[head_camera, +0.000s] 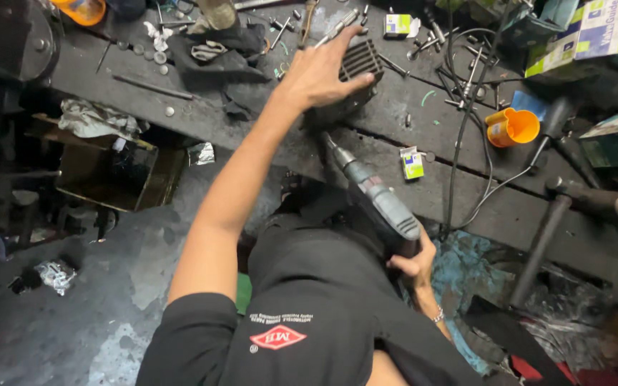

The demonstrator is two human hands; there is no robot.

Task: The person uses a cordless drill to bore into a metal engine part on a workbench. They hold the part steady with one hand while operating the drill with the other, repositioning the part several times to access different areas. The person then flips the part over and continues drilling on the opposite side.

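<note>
Head-camera view over a cluttered workshop: a person in a black shirt bends over a dark, grimy surface strewn with loose bolts, metal rods, rags and black cables. The left hand lies spread, palm down, on a dark finned metal block that sits near the middle of the surface, fingers splayed across its ribbed top. The right hand is clenched around the grip of a grey-green power drill, held low beside the body, its bit angled up toward the base of the block; whether the tip touches it cannot be told. An orange plastic cup stands to the right, near a small green-and-white box. Long-handled hammers lean against the surface's front edge. Below, the stained concrete floor carries crumpled foil and an open dark crate.
</note>
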